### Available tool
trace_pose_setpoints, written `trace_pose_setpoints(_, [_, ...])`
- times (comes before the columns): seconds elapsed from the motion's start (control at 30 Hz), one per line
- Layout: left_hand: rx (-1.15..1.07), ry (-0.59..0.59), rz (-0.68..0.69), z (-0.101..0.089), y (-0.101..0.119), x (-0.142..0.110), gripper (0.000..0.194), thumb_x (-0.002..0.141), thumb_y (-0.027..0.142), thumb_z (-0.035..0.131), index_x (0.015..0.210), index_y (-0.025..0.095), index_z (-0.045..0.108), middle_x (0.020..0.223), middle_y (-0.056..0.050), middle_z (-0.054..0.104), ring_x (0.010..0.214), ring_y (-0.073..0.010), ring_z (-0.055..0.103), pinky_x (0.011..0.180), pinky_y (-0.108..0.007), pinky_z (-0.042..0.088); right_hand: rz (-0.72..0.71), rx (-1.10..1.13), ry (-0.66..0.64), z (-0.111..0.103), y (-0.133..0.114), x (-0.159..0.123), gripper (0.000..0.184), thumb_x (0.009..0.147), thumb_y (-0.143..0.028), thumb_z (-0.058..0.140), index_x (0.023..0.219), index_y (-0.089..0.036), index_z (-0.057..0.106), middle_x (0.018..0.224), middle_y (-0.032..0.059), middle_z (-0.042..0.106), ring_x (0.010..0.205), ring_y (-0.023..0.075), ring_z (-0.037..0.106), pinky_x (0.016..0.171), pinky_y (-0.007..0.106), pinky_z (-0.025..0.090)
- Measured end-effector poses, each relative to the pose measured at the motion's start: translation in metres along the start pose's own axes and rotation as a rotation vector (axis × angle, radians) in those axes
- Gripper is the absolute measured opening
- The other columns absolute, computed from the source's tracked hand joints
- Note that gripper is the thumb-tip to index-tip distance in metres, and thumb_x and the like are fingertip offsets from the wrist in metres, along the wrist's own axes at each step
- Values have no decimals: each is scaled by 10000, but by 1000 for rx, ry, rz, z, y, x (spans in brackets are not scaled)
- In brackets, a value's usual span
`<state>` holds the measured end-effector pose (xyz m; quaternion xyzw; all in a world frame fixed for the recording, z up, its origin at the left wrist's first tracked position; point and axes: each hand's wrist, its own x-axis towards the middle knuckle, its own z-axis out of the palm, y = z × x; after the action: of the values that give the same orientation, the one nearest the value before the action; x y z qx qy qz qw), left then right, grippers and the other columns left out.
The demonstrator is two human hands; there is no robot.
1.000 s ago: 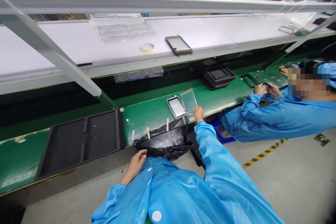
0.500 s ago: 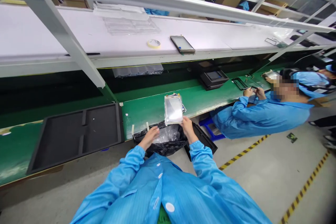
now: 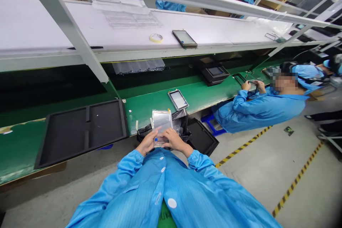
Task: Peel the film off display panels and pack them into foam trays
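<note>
A thin framed screen panel (image 3: 162, 118), clear and glossy with a blue tab near its bottom, is tilted up in front of my body. My left hand (image 3: 148, 141) grips its lower left edge, thumb over the front. Across the panel's lower right lies my right hand (image 3: 172, 139), its fingers bent against the front and edge; the fingertips are partly hidden. Just beyond, another framed screen panel (image 3: 178, 99) lies on the green bench (image 3: 149, 103). A black plastic bag (image 3: 184, 124) with clear film inside hangs open at the bench edge, behind the held panel.
A black divided tray (image 3: 104, 128) rests on the bench at left; another black tray (image 3: 204, 137) stands low at right. On the white shelf are a tape roll (image 3: 156, 38) and stacked panels (image 3: 185, 38). A co-worker (image 3: 262, 103) sits at right, handling a dark frame.
The held panel has come off the bench toward my body, down and left, uncovering the other panel. My left hand has taken hold of its edge; my right hand has moved onto its front.
</note>
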<state>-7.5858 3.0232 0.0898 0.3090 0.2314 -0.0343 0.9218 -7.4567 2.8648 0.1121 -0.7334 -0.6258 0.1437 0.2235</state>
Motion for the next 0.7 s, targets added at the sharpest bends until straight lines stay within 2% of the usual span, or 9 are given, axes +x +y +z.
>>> trace_pose_setpoints(0.07, [-5,8,-7,-2,0,-10,676,973,322,591,1586,254,314,1148,-138,747,836,-233,759,748,-399,625,-51,2,-37,3,-5,2,440,846,-542,737,1158,-236,688,1063,59,636,985,216,531,880,351,447])
trace_pose_setpoints(0.17, [-16,13,-22,-4,2,-22,684,983,353,578,1597,274,289,1129,-136,745,740,-190,736,668,-337,609,-130,-47,-67,10,-15,2,231,962,-433,628,1020,-224,708,1025,55,646,957,200,527,828,316,435])
trace_pose_setpoints(0.23, [-26,21,-19,-6,1,-28,653,993,356,555,1590,255,308,1078,-130,748,731,-187,727,650,-321,601,-169,-116,-58,17,-23,1,209,1003,-366,570,998,-194,689,1015,73,650,947,202,540,778,304,439])
trace_pose_setpoints(0.33, [-63,4,-6,-9,-4,-36,627,1004,367,528,1581,239,319,882,-68,734,659,-171,693,605,-290,579,-181,-204,-19,25,-36,0,229,1044,-293,472,996,-157,650,991,95,655,901,198,575,730,302,451])
trace_pose_setpoints(0.4, [-88,-10,-2,-13,-9,-39,628,995,368,547,1571,229,338,775,-30,698,606,-158,662,569,-267,557,-181,-183,-17,25,-43,-1,213,1044,-314,481,1029,-159,628,993,83,657,890,189,598,744,303,468])
trace_pose_setpoints(0.43, [-93,-13,3,-16,-11,-40,631,986,365,564,1565,225,352,763,-25,692,599,-156,656,562,-261,552,-192,-157,-34,24,-46,-1,217,1025,-360,531,1071,-167,618,1024,78,658,912,189,608,760,304,477])
trace_pose_setpoints(0.5, [-73,-13,11,-20,-12,-42,640,968,367,598,1553,228,378,809,-41,711,618,-158,665,575,-267,558,-205,-129,-84,18,-50,0,337,944,-453,661,1151,-193,603,1106,70,651,971,193,616,776,298,484])
trace_pose_setpoints(0.57, [-27,-20,4,-22,-10,-45,653,955,395,620,1549,252,389,870,-58,730,617,-154,670,581,-270,560,-212,-157,-142,12,-54,1,382,889,-459,731,1164,-221,616,1145,63,639,995,195,610,759,283,474])
trace_pose_setpoints(0.7, [43,-3,-45,-23,-4,-58,654,966,415,600,1561,264,376,881,-62,744,585,-148,666,566,-264,551,-285,-178,-198,12,-61,4,153,982,-340,611,1060,-219,663,1090,53,638,962,170,591,765,268,453])
